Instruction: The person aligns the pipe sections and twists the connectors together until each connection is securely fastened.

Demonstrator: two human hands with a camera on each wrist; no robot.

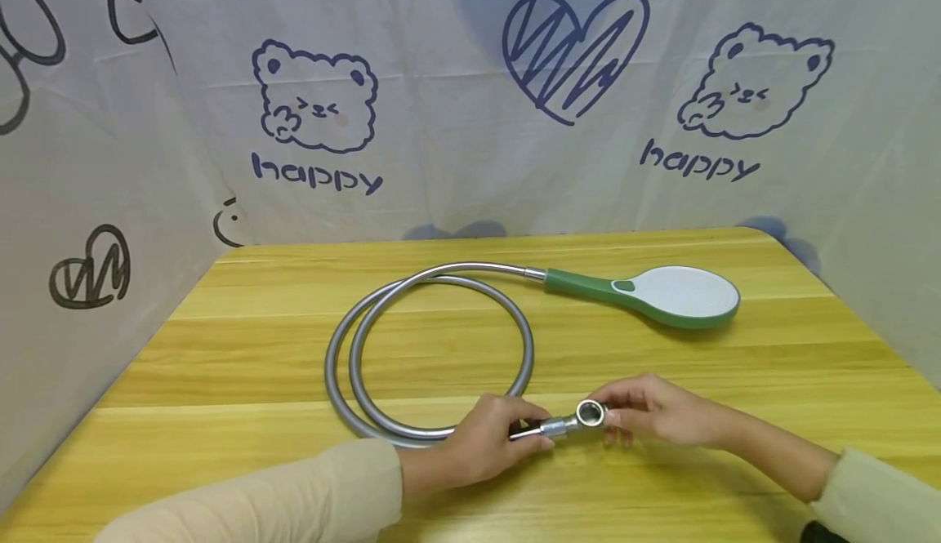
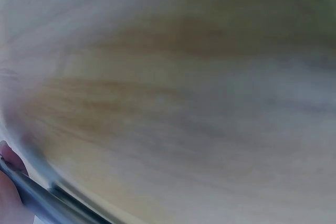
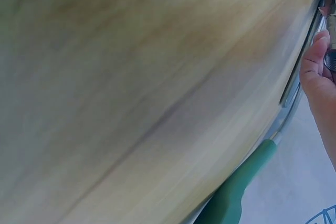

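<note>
Near the front of the table, my left hand grips a grey shower hose close to its end. Past those fingers the hose runs into a silver connector with a round, open-mouthed metal fitting. My right hand pinches that fitting between thumb and fingers from the right. A green-and-white shower head lies behind the hands, joined to the hose's other end. At its lower left corner, the left wrist view catches the hose; the right wrist view shows my right hand at its edge.
The hose lies in loops on the wood-grained table, left of the shower head. A white cloth with drawn bears and hearts hangs behind the table and along its sides.
</note>
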